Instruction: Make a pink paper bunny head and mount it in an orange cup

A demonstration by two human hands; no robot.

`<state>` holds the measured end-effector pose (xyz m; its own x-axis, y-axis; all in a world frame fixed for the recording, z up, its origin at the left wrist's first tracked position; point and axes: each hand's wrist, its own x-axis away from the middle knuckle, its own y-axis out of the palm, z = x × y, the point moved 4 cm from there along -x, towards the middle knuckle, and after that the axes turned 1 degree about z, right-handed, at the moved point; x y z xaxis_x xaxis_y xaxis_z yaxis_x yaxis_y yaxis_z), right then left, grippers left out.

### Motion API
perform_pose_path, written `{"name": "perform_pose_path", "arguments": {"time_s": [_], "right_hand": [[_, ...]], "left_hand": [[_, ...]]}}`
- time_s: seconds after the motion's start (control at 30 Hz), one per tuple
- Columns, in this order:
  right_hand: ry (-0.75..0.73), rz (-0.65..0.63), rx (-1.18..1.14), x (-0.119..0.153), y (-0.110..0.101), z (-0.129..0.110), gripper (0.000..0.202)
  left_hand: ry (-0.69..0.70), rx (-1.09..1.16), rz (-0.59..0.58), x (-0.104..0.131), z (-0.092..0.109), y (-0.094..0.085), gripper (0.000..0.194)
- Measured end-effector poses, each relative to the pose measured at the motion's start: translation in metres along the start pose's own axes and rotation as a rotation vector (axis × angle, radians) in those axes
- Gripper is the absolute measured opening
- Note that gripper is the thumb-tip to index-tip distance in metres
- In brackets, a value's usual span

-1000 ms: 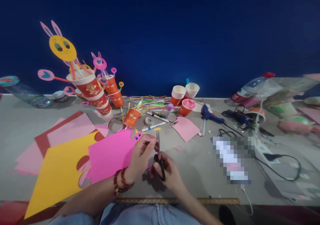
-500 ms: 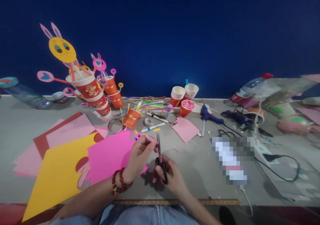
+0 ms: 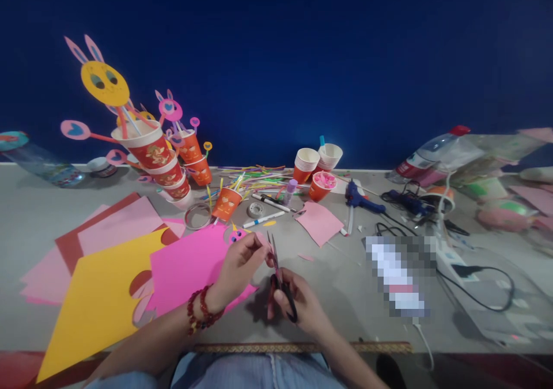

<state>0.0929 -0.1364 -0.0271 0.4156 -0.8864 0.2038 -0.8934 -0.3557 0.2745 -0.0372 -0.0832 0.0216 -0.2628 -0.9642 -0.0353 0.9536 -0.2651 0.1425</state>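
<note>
Between the fingertips of my left hand (image 3: 242, 268) is a small piece of pink paper (image 3: 262, 240). My right hand (image 3: 298, 301) grips black-handled scissors (image 3: 276, 262), whose slightly parted blades point up beside the left fingertips and the paper. Under and left of my left hand lies a bright pink sheet (image 3: 185, 268), which overlaps a yellow sheet (image 3: 99, 285) with round cutouts. A small pink piece with drawn eyes (image 3: 235, 236) shows just beyond my left hand.
Stacked red cups (image 3: 151, 153) with paper bunny figures stand at the left. Tape rolls, pens and colored sticks (image 3: 259, 178) lie ahead. A blue glue gun (image 3: 365, 201), a blurred-out phone (image 3: 397, 279) and cables are at the right.
The scissors have tilted, with their handles moving slightly right and down and the blades spread a little wider. My right hand has shifted slightly right. The left hand still holds the pink paper.
</note>
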Motion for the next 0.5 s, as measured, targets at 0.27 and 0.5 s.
{"name": "perform_pose_path", "arguments": {"time_s": [0.27, 0.5], "right_hand": [[0.014, 0.006, 0.031, 0.0016, -0.0022, -0.0019, 0.055], [0.021, 0.009, 0.038, 0.0, -0.0042, 0.0013, 0.057]], "left_hand": [[-0.039, -0.024, -0.037, -0.0014, -0.0006, -0.0011, 0.026], [-0.039, -0.038, -0.041, -0.0018, 0.0008, -0.0009, 0.025]]}}
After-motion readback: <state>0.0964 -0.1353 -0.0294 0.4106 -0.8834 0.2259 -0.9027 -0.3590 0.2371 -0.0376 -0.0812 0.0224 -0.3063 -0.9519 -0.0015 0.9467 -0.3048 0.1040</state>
